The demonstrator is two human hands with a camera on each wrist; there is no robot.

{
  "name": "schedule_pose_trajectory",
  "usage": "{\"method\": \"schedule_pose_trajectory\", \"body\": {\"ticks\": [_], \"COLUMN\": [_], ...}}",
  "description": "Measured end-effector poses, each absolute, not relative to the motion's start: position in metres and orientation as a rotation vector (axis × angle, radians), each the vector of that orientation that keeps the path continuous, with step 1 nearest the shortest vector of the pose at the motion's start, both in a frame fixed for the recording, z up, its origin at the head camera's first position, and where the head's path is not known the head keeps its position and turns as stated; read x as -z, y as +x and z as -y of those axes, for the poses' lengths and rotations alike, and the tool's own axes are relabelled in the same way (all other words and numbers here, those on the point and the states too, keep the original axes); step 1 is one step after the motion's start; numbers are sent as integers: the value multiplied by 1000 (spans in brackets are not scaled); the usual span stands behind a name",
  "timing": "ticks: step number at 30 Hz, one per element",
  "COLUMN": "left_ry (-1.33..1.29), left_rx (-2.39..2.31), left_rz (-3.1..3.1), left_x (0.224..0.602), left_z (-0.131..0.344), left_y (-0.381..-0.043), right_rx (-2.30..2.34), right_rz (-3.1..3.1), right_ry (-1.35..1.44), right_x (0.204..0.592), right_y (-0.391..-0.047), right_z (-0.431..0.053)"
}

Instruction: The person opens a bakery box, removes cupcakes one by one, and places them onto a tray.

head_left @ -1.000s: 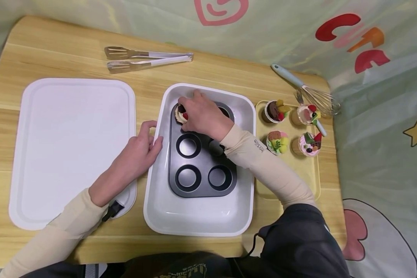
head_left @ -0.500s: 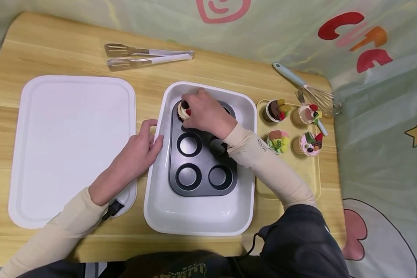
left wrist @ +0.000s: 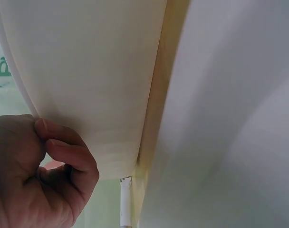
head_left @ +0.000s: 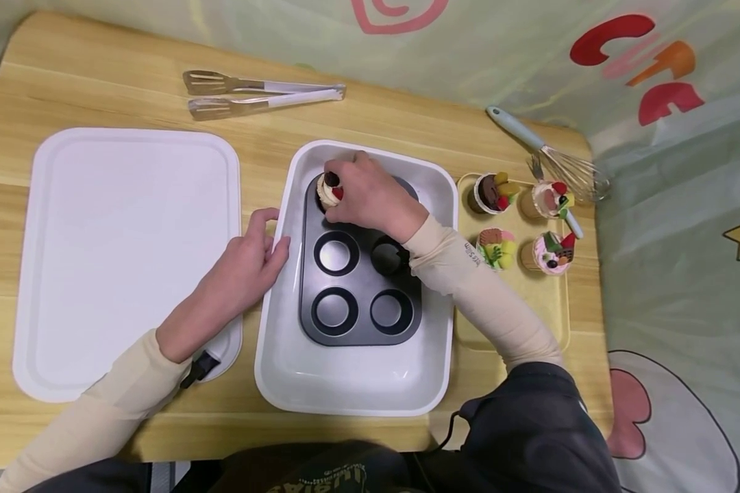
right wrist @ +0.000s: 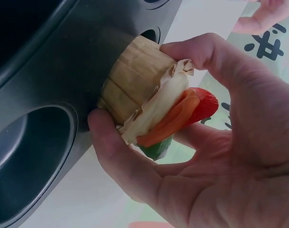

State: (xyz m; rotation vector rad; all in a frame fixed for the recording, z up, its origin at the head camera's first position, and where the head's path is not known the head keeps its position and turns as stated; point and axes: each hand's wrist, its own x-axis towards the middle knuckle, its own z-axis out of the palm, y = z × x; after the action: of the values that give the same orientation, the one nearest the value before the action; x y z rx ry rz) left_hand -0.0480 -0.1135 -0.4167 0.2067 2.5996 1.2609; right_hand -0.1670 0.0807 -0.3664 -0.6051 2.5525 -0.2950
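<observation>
My right hand (head_left: 373, 195) grips a cupcake (right wrist: 154, 88) by its sides, thumb and fingers around the pale paper wrapper. Cream and red, orange and green toppings show in the right wrist view. The cupcake's base meets the far left cup of a dark muffin tin (head_left: 362, 287); how deep it sits is hidden. The tin lies inside a deep white tray (head_left: 358, 394). At that tray's left rim, my left hand (head_left: 234, 277) pinches the edge between thumb and fingers, also visible as curled fingers (left wrist: 80, 164) in the left wrist view.
Several decorated cupcakes, one a chocolate cupcake (head_left: 488, 194), stand on a yellow tray (head_left: 530, 322) at right. A whisk (head_left: 545, 150) lies behind it. A flat white tray (head_left: 126, 260) is at left, with tongs (head_left: 265, 94) at the back of the wooden table (head_left: 407, 113).
My right hand has shifted slightly right with the cupcake, baring more of its top. The left hand stays on the tray rim. The head view has tilted a little.
</observation>
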Motion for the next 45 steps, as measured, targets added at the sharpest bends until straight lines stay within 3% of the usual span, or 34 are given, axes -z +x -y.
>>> {"method": "schedule_pose_trajectory", "body": {"ticks": [45], "left_ry": [207], "left_rx": [-1253], "left_rz": [-2561], "left_x": [415], "left_z": [113], "left_y": [-49], "right_rx": [402], "right_rz": [-2622], "right_ry": [-501], "right_x": [349], "right_y": [-164], "right_z": [-106]}}
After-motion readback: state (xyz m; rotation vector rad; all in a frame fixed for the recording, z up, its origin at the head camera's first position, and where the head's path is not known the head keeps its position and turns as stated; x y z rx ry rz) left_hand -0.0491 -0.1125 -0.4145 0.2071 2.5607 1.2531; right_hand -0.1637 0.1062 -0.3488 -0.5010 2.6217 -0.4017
